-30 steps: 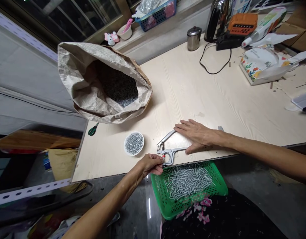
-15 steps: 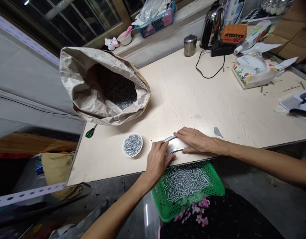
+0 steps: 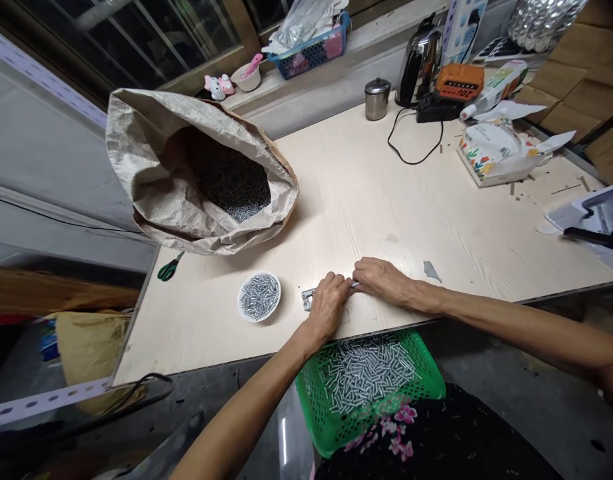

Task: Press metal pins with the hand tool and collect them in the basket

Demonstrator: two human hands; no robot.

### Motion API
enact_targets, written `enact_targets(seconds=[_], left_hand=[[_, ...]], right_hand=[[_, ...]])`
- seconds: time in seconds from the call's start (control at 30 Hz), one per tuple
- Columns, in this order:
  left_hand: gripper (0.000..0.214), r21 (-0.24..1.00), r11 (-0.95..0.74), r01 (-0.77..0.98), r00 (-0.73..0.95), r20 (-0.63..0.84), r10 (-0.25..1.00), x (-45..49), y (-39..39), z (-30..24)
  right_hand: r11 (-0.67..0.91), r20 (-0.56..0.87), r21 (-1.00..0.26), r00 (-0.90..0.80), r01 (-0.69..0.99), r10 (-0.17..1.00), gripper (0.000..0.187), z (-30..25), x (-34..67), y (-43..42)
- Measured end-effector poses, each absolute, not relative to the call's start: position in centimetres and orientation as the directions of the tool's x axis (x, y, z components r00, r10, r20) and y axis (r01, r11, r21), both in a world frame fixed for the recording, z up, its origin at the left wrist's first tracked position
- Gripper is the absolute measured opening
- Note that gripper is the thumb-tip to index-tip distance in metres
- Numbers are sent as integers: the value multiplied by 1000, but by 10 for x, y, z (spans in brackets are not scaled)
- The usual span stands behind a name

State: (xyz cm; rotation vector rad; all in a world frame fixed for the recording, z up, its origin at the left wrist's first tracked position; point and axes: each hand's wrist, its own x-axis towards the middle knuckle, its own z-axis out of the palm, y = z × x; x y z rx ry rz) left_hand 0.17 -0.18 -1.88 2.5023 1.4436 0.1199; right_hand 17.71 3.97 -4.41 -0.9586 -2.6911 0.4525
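My left hand is closed over the middle of a metal two-handled tool lying near the table's front edge. The tool's squarish silver head sticks out to the left of my fingers; its exact kind is hard to make out. My right hand is closed around the handle end, just right of the left hand. Most of the handles is hidden by my fingers. Left of the tool stands a white bowl full of small silver metal pins. A green basket below the table edge holds many similar pins.
A large open sack with metal pieces inside stands at the back left. Green-handled scissors lie beside it. A lidded metal canister, a kettle, an orange battery and a tissue pack are at the back right.
The tool's handles were spread apart and are now pressed together. My left hand has closed over the tool, and my right fingers have folded in around the handle end. The view has shifted slightly.
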Motion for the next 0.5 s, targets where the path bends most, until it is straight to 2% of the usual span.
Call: enact_targets(seconds=[0.13,0.23,0.27,0.3,0.33,0.4,0.5], left_hand=[[21,278,-444,852,471,-36,881,1,-3,-23],[30,319,-418,851,419,68,905,-6,-17,-18],[33,341,-403,849,387,118,914,-10,-25,-15],[34,364,-374,853,336,167,927,-16,-33,-11],[32,388,-327,862,265,205,942,-23,-42,-6],[25,431,-171,886,83,215,973,-40,-57,2],[25,443,84,893,-109,31,994,-63,-69,9]], right_hand=[[736,126,-378,-756,561,642,15,-41,180,45],[728,90,-410,-770,549,632,64,-34,192,52],[718,80,-421,-765,555,639,73,-32,197,54],[702,80,-429,-750,568,656,74,-31,200,56],[682,93,-436,-725,586,683,66,-30,203,57],[654,136,-462,-681,599,719,42,-29,205,55],[667,177,-517,-695,536,697,26,-29,198,43]])
